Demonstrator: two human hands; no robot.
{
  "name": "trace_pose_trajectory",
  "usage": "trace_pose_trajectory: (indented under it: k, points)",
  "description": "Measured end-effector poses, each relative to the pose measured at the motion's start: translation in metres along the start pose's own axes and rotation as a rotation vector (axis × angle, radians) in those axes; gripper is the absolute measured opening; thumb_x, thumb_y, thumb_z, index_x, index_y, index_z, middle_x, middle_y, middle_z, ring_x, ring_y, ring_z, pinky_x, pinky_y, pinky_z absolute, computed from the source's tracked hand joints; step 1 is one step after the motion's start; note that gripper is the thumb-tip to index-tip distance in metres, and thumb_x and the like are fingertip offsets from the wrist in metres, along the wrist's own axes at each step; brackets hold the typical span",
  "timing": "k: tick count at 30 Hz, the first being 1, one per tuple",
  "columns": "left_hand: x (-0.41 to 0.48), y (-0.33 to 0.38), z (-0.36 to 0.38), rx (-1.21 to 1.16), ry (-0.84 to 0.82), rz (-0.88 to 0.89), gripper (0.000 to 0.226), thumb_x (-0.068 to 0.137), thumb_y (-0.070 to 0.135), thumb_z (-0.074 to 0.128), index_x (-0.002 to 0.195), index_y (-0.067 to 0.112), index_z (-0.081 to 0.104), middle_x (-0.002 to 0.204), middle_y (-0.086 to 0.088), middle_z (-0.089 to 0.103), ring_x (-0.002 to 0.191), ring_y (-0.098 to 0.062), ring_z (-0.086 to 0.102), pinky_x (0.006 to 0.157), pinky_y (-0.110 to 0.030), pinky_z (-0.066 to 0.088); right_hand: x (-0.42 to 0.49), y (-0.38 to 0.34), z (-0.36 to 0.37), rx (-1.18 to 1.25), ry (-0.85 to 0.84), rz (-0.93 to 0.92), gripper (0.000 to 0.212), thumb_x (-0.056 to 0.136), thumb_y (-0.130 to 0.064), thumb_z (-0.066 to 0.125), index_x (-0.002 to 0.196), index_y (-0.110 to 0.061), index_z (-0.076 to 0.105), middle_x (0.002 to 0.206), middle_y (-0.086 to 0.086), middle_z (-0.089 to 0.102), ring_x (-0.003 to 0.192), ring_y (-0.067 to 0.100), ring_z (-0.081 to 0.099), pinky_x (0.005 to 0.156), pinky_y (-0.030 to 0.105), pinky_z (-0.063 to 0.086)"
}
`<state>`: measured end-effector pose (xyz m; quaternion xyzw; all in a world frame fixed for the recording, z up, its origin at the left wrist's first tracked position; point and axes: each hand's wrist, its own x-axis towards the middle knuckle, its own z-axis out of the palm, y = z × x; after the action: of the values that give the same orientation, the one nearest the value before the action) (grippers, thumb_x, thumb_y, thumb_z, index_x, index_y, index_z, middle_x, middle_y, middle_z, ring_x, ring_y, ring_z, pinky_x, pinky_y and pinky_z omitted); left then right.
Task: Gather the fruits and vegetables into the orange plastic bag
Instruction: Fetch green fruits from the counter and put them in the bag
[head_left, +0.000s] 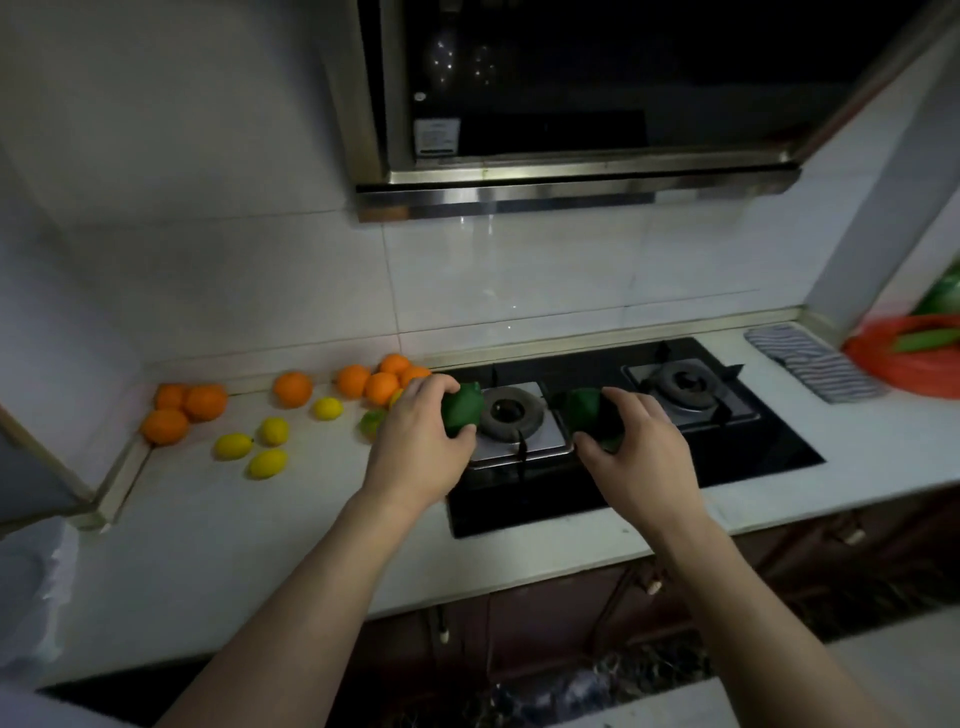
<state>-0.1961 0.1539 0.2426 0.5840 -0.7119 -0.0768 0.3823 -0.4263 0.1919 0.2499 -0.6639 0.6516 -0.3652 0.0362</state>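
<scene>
My left hand (421, 441) grips a green pepper (461, 408) over the stove's left burner. My right hand (636, 441) curls around a second green pepper (584, 408) between the two burners. The orange plastic bag (904, 364) lies at the far right of the counter with green vegetables (930, 338) inside it. Several oranges (353, 380) and several lemons (267, 462) are spread over the counter to the left of the stove. A pale green vegetable (371, 422) lies partly hidden behind my left hand.
A black gas stove (769, 441) with two burners sits in the white counter (260, 545). A striped cloth (810, 366) lies between the stove and the bag. A range hood (571, 192) hangs above the stove. Tiled walls close the back and left.
</scene>
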Motion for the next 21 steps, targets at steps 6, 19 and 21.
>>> trace_pose_trajectory:
  k: [6,19,21]
  points:
    - [0.002,0.09,0.059,-0.028,-0.052,0.046,0.042,0.077,0.025,0.074,0.115,0.021,0.056,0.113,0.005,0.056,0.098,-0.014,0.055,0.082,-0.029,0.049,-0.007,0.083,-0.071,-0.055,0.031,0.066,0.057,0.083,-0.035,0.068,0.133,-0.016,0.049,0.125,0.002,0.054,0.11,0.022,0.054,0.091,0.033,0.047]
    - [0.017,0.247,0.183,-0.134,-0.218,0.185,0.042,0.081,0.029,0.069,0.119,0.026,0.052,0.113,0.009,0.051,0.095,-0.012,0.055,0.082,-0.031,0.05,-0.014,0.223,-0.193,-0.165,0.139,0.22,0.053,0.08,-0.031,0.07,0.127,-0.017,0.053,0.115,0.001,0.057,0.102,0.02,0.056,0.084,0.024,0.04]
    - [0.025,0.265,0.201,-0.162,-0.244,0.215,0.043,0.081,0.029,0.068,0.121,0.025,0.052,0.114,0.009,0.051,0.096,-0.013,0.055,0.083,-0.032,0.051,-0.011,0.24,-0.204,-0.176,0.154,0.252,0.052,0.08,-0.031,0.07,0.127,-0.017,0.053,0.114,0.001,0.057,0.101,0.019,0.056,0.082,0.022,0.039]
